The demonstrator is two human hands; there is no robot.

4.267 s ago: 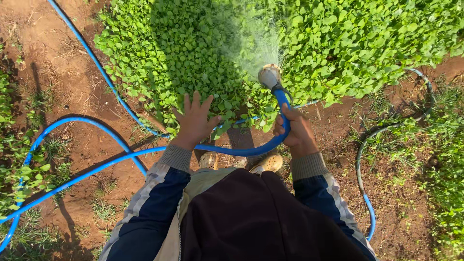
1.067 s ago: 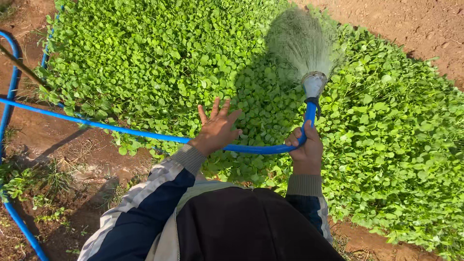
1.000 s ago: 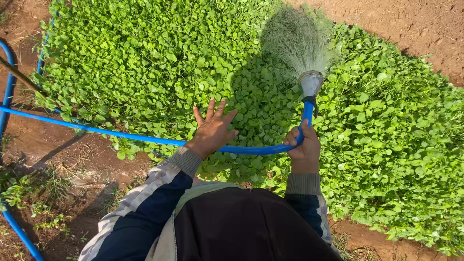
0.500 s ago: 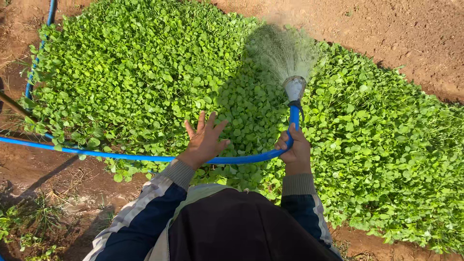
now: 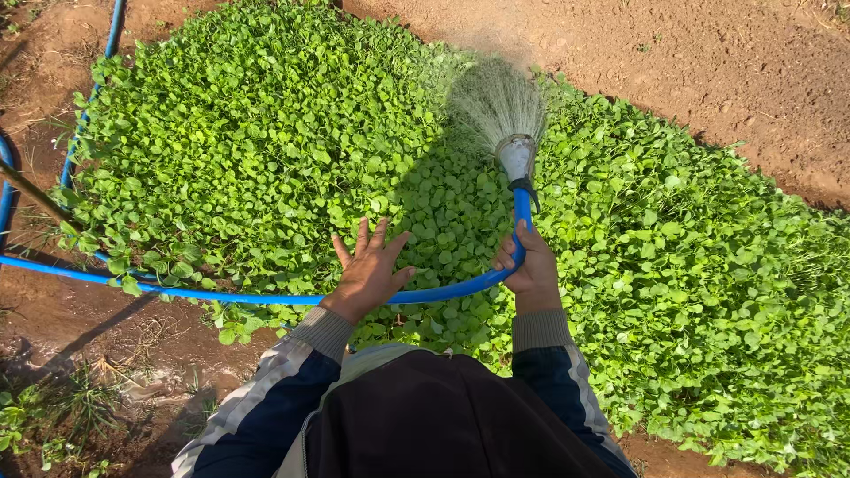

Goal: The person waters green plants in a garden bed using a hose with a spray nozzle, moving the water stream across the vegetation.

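Navy jacket sleeves [image 5: 266, 416] with pale grey-and-white side stripes; ribbed grey-olive cuffs [image 5: 324, 329]; dark maroon front [image 5: 443, 425]; beige layer at the zip.

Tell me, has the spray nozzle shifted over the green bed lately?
Yes. The spray nozzle has swung toward the bare soil edge of the leafy bed.

Outdoor plot in strong sunlight. A dense bed of low, round-leaved green plants [image 5: 266, 133] covers most of the ground. Bare reddish-brown soil [image 5: 708, 62] borders it at upper right. Trodden earth with sparse weeds [image 5: 53, 416] lies at lower left.
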